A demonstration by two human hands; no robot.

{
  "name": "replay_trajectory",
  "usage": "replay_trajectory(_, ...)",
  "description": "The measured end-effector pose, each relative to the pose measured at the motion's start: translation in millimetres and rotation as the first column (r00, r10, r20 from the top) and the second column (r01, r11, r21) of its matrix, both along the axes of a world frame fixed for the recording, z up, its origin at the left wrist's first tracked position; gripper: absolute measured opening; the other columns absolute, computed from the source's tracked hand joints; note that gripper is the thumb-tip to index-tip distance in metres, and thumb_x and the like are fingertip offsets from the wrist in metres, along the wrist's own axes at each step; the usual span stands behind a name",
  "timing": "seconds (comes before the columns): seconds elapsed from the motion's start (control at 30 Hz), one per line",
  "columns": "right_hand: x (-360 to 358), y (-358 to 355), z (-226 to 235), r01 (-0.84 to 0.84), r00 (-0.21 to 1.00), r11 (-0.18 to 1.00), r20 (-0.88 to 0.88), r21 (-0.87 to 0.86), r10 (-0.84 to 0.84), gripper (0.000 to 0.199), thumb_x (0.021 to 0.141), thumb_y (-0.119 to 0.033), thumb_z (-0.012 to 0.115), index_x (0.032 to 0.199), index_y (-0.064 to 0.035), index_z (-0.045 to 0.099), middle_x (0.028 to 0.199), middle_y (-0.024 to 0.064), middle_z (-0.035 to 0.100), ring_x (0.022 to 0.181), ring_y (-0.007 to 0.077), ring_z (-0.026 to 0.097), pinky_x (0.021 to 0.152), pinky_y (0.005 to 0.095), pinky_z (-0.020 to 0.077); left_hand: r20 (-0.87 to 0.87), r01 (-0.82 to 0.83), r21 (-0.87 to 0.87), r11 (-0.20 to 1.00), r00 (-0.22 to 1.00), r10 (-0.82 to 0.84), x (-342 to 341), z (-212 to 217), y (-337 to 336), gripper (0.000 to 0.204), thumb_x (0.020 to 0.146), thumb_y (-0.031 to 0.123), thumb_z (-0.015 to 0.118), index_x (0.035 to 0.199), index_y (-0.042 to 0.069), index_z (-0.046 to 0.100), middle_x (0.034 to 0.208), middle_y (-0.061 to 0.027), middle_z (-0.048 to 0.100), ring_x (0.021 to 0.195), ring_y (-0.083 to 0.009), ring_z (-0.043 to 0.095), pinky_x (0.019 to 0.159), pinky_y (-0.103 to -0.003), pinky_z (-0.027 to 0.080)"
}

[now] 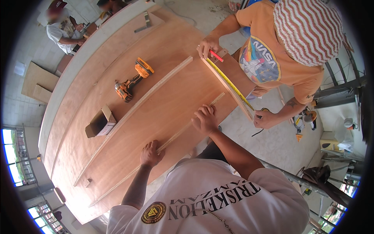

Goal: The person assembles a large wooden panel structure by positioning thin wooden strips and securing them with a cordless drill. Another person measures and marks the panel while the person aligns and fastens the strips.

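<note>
A long, thin wooden strip (pixel 177 135) lies across a broad, curved plywood panel (pixel 171 105). My left hand (pixel 152 154) is on its middle stretch, fingers curled over one side and thumb against the other. Farther right along the same strip, my right hand (pixel 205 119) bends its fingers down over it, near the strip's far end. A second, thicker wooden strip (pixel 148 93) runs roughly alongside, beyond my hands. Across from me, a person in an orange shirt holds a yellow tape measure (pixel 230 82) along a short wooden batten (pixel 222 80), a red pencil-like stick (pixel 216 55) in one hand.
On the panel are an orange-and-black cordless drill (pixel 126 89), an open cardboard box (pixel 100 124), a metal square (pixel 146 22) and a small wood block (pixel 88 182). Another person in white (pixel 64 33) stands past the far edge. Tools (pixel 306 119) lie on the floor at right.
</note>
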State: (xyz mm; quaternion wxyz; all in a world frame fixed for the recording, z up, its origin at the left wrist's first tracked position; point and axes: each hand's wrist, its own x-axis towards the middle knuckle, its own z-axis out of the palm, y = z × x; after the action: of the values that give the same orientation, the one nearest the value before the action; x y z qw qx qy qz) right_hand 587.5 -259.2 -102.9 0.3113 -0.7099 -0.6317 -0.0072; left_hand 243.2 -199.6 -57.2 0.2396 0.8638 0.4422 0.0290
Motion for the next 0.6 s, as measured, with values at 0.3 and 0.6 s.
replay_trajectory(0.3, -1.6, 1.8, -4.5, -0.002, 1.0, 1.0, 0.0, 0.006, 0.002, 0.033, 0.087, -0.039, 0.074, 0.106, -0.0116, 0.069, 0.117, 0.0086, 0.062, 0.13, 0.0367, 0.05, 0.114, 0.0604, 0.0296, -0.013, 0.014, 0.005, 1.0, 1.0, -0.014, -3.5, -5.3, 2.7, 0.043, 0.083, 0.034, 0.077, 0.114, 0.01, 0.062, 0.103, -0.0128, 0.07, 0.1, -0.0361, 0.068, 0.086, -0.05, 0.055)
replay_trajectory(0.6, -1.6, 0.9, -2.4, 0.004, 1.0, 1.0, 0.007, 0.001, -0.004, 0.033, 0.088, -0.039, 0.073, 0.106, -0.012, 0.068, 0.117, 0.0086, 0.062, 0.131, 0.0361, 0.049, 0.114, 0.0603, 0.0292, -0.008, 0.008, 0.018, 1.0, 1.0, -0.008, -3.8, -8.4, 1.1, 0.04, 0.084, 0.032, 0.079, 0.111, 0.009, 0.06, 0.101, -0.0109, 0.07, 0.1, -0.0357, 0.068, 0.087, -0.05, 0.053)
